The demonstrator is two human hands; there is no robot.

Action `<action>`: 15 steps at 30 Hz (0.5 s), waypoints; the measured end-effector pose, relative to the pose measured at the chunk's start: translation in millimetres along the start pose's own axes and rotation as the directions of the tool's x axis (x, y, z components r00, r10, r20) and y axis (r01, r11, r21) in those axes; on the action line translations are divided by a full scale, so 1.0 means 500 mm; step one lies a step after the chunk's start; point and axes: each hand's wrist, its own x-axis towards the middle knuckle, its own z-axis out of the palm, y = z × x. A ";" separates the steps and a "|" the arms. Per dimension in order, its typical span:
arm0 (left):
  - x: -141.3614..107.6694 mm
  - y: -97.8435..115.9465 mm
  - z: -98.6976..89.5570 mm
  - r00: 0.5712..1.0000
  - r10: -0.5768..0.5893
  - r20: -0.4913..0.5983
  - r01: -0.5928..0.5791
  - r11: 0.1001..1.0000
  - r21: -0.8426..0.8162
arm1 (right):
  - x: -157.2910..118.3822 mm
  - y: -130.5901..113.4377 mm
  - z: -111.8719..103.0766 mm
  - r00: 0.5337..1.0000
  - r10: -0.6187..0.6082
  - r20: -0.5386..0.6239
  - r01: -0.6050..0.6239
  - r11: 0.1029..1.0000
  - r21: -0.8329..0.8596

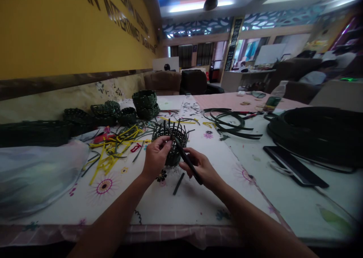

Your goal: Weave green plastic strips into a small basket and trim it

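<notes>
At frame centre, left fingers (162, 146) grasp a half-woven green basket (171, 135), right fingers (189, 163) a long dark plastic strip (185, 156) against it.

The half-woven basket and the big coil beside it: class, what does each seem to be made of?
The half-woven basket and the big coil both look like flat, dark green plastic strapping with a slight sheen: the strips are uniform and smoothly bent, with no wood grain visible. Plastic is likely, not certain.
</notes>
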 end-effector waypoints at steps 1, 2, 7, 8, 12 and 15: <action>-0.002 0.002 0.001 1.000 0.000 -0.008 0.000 1.000 0.004 | -0.001 -0.002 0.001 1.000 0.006 0.003 -0.006 1.000 0.013; -0.004 0.004 0.002 1.000 0.000 -0.015 0.000 1.000 0.009 | -0.002 -0.005 0.003 1.000 0.013 0.002 -0.013 1.000 0.028; -0.008 0.003 -0.001 1.000 0.002 -0.005 -0.002 1.000 -0.022 | -0.013 -0.031 0.008 0.997 0.073 0.013 -0.074 0.988 0.138; -0.007 0.001 -0.003 1.000 -0.001 -0.002 0.001 0.999 -0.032 | -0.014 -0.034 0.008 0.996 0.083 0.028 -0.086 0.983 0.159; -0.003 -0.007 -0.009 0.999 -0.039 0.002 0.039 0.997 -0.068 | -0.010 -0.033 0.006 0.994 0.068 0.082 -0.083 0.977 0.198; -0.003 -0.007 -0.006 0.999 -0.043 -0.008 0.042 0.996 -0.073 | -0.006 -0.022 0.003 0.998 0.035 0.053 -0.043 0.988 0.148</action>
